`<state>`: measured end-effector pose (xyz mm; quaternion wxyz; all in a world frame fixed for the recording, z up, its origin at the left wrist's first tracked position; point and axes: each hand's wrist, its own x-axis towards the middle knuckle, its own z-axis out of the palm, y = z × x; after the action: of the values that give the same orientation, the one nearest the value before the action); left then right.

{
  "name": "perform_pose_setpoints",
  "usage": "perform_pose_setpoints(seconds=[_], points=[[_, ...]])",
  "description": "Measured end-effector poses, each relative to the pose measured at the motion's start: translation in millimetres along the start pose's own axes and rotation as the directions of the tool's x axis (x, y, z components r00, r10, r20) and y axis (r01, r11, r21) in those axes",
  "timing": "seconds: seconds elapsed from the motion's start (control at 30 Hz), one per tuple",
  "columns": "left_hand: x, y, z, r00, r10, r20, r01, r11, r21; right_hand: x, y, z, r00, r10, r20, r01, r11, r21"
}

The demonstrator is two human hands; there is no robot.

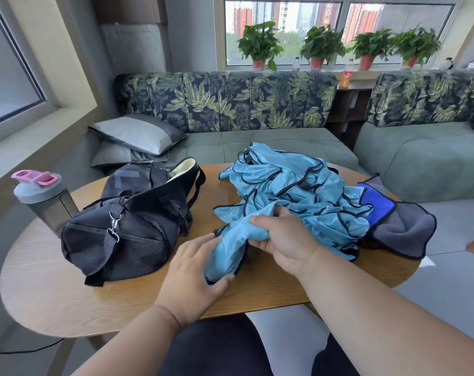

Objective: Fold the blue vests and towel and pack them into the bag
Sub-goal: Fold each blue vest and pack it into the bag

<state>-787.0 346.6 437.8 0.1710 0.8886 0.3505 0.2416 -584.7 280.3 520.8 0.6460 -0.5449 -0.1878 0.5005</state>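
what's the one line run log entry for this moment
stage: first vest pick | left hand: grips vest | right hand: grips vest | vest pile: unfolded | towel: unfolded | bag: open

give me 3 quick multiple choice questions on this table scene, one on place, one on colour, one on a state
1. Where does the black fabric duffel bag lie against the crumpled light blue vests?
A to their left
B to their right
C on top
2. What colour is the shaker bottle's flip cap?
A green
B pink
C yellow
3. What are both hands doing?
A resting flat on the round wooden table
B gripping vest cloth
C zipping the bag

Answers: 1 A, the bag is left of the pile. 2 B, the cap is pink. 3 B, left hand and right hand curl round blue cloth.
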Motion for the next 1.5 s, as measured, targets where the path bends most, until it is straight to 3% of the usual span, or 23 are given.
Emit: perform_pose_setpoints(seconds=[0.13, 0.33, 0.4, 0.53, 0.67, 0.77, 0.87, 0.93, 1.03, 1.1, 1.23, 1.4, 1.5], points=[[10, 7, 2, 0.996, -0.052, 0.069, 0.055, 0.998, -0.044, -8, -6, 8, 1.000, 0.001, 0.018, -0.001, 1.000, -0.017], [-4, 25, -21, 0.997, -0.052, -0.051, 0.044, 0.988, -0.146, -28, -32, 12, 1.000, -0.023, 0.018, 0.022, 1.000, 0.018], [-11, 33, -30, 0.989, -0.146, 0.024, 0.148, 0.954, -0.262, -35, -46, 17, 0.999, -0.038, 0.035, 0.037, 0.999, 0.040], [-17, 39, -46, 0.965, -0.200, 0.168, 0.257, 0.833, -0.489, -31, -66, 33, 0.999, -0.019, 0.049, 0.016, 0.998, 0.057], [-12, 34, -47, 0.933, -0.258, 0.251, 0.354, 0.781, -0.515, 1, -60, 51, 0.994, 0.108, 0.027, -0.108, 0.994, 0.007], [-8, 13, -31, 0.870, -0.369, 0.326, 0.489, 0.722, -0.489, 33, -35, 56, 0.978, 0.208, -0.021, -0.209, 0.975, -0.077], [-9, -14, -13, 0.756, -0.487, 0.438, 0.655, 0.579, -0.485, 57, -5, 53, 0.962, 0.272, -0.028, -0.272, 0.936, -0.224], [-8, -26, -4, 0.693, -0.510, 0.511, 0.716, 0.396, -0.575, 67, 7, 46, 0.961, 0.273, -0.051, -0.275, 0.906, -0.322], [-8, -28, -5, 0.609, -0.473, 0.637, 0.761, 0.123, -0.637, 79, 17, 23, 0.987, 0.121, -0.110, -0.161, 0.835, -0.527], [-9, -36, -4, 0.591, -0.455, 0.666, 0.767, 0.061, -0.639, 81, 25, 5, 0.990, 0.040, -0.132, -0.118, 0.741, -0.661], [-10, -41, -1, 0.585, -0.454, 0.672, 0.761, 0.021, -0.648, 77, 45, -13, 0.989, 0.052, -0.138, -0.136, 0.688, -0.713], [-4, -29, 2, 0.665, -0.467, 0.582, 0.728, 0.237, -0.643, 77, 59, -14, 0.954, 0.298, -0.026, -0.249, 0.741, -0.624], [0, -29, 3, 0.620, -0.473, 0.626, 0.760, 0.165, -0.629, 79, 67, -21, 0.948, 0.320, -0.003, -0.248, 0.731, -0.636]])
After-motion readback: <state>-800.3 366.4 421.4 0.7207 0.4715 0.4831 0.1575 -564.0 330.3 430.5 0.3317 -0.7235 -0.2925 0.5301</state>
